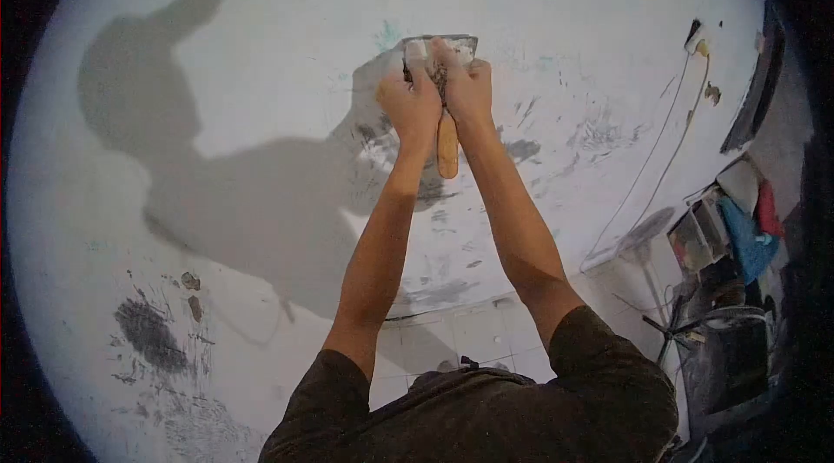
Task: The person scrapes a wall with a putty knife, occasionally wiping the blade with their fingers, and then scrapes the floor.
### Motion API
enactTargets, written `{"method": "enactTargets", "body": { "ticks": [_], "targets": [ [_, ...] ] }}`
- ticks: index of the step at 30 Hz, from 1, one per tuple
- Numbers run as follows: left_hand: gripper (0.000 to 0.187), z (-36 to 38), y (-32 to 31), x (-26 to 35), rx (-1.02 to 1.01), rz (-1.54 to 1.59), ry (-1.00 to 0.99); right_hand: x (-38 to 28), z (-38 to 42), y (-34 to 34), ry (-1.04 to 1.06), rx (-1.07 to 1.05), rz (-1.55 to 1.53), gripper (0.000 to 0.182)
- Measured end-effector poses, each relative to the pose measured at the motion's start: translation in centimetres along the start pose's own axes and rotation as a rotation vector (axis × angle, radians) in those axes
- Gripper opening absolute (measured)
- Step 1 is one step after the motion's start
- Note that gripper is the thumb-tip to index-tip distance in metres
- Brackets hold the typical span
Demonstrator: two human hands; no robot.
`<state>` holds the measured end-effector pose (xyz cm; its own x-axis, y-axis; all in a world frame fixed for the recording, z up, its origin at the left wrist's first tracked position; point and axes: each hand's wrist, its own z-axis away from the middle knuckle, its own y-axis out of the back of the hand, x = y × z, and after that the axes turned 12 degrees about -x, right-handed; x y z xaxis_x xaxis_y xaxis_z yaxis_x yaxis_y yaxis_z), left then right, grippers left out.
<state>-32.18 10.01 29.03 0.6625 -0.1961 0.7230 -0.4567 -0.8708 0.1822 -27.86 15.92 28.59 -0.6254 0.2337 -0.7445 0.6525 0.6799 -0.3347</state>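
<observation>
Both my arms reach up to a white wall [261, 55]. My left hand [410, 102] and my right hand [467, 85] press together on a wide putty knife [446, 143] with a wooden handle that hangs down between my wrists. Its metal blade [460, 42] lies flat against the wall just above my fingers, smeared with white filler. Fingers of both hands cover most of the blade.
Grey scraped patches mark the wall at lower left [148, 337] and right of my hands [599, 128]. A cable [660, 150] runs down from a wall socket [698, 36]. Cluttered shelves, cloths [743, 237] and a dark bucket [725, 359] stand at the right. White floor tiles [469, 333] show below.
</observation>
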Motion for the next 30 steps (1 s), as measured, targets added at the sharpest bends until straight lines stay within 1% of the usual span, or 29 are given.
{"method": "enactTargets", "body": {
  "ticks": [1, 4, 5, 6, 8, 10, 12, 14, 16, 17, 18, 20, 21, 22, 24, 25, 26, 28, 29, 30],
  "targets": [
    [0.043, -0.3, -1.0, -1.7, 0.099, 0.113, -0.183, 0.6, 0.1, 0.5, 0.012, -0.028, 0.001, 0.026],
    [0.042, -0.5, -1.1, -1.2, 0.141, 0.066, -0.224, -1.4, 0.8, -0.6, -0.007, 0.001, -0.025, 0.028],
    [0.042, -1.1, -0.7, -1.2, 0.099, 0.023, -0.212, -1.2, -0.1, -0.4, -0.010, -0.003, 0.102, 0.029],
    [0.042, -1.0, -0.6, -1.2, 0.098, 0.022, -0.209, -0.7, -0.1, -0.3, -0.013, -0.003, 0.102, 0.029],
    [0.042, -0.8, -0.4, -1.1, 0.090, -0.065, -0.144, -0.4, -0.1, -0.6, 0.017, 0.006, -0.049, 0.031],
    [0.042, 0.2, 0.0, -0.7, 0.056, -0.040, -0.128, -0.9, 0.9, -0.7, -0.024, 0.015, -0.031, 0.030],
    [0.040, 0.6, -0.1, -1.1, 0.053, 0.050, -0.096, -0.3, 1.1, -1.0, 0.064, 0.039, -0.083, 0.031],
    [0.039, 0.2, -0.2, -1.2, 0.076, 0.048, -0.084, 0.4, 0.7, -0.5, 0.047, 0.019, -0.044, 0.033],
    [0.039, -0.2, 0.1, -0.8, 0.093, 0.061, -0.164, 2.0, -0.3, 0.0, -0.013, 0.015, 0.047, 0.023],
    [0.043, -1.1, 0.3, -1.1, 0.111, -0.009, -0.244, 0.5, 0.0, -0.8, 0.012, 0.004, -0.037, 0.024],
    [0.043, -1.2, 0.2, -1.3, 0.110, -0.007, -0.246, 0.9, -0.2, -0.9, 0.014, 0.005, -0.037, 0.024],
    [0.049, -0.8, 0.0, -1.6, 0.129, 0.010, -0.184, 1.5, -0.2, -0.8, 0.054, 0.054, -0.016, 0.024],
    [0.052, -0.4, -0.1, -1.9, 0.095, 0.056, -0.140, 0.7, 0.4, -0.7, 0.039, 0.031, -0.024, 0.024],
    [0.052, -0.4, -0.1, -2.0, 0.096, 0.056, -0.140, 1.0, 0.3, -0.6, 0.039, 0.030, -0.025, 0.024],
    [0.051, -0.5, 0.1, -1.3, 0.117, 0.030, -0.173, 0.8, 0.0, -1.0, -0.023, 0.094, 0.042, 0.027],
    [0.039, -0.8, 0.3, -0.9, 0.073, -0.016, -0.101, 0.6, 0.0, -0.8, 0.016, 0.022, 0.014, 0.030],
    [0.039, -0.9, 0.2, -1.0, 0.072, -0.015, -0.102, 0.5, 0.0, -0.8, 0.017, 0.023, 0.015, 0.030],
    [0.040, -1.0, -0.1, -1.5, 0.130, 0.061, -0.240, 0.5, 0.0, -1.0, 0.014, 0.030, -0.003, 0.032],
    [0.036, -0.8, 0.3, -1.7, 0.122, -0.071, -0.270, 0.6, 0.1, -0.8, 0.013, 0.031, -0.004, 0.032],
    [0.036, -0.7, 0.3, -1.7, 0.121, -0.073, -0.272, 0.8, 0.2, -0.7, 0.033, 0.012, 0.012, 0.032]
  ]
}}
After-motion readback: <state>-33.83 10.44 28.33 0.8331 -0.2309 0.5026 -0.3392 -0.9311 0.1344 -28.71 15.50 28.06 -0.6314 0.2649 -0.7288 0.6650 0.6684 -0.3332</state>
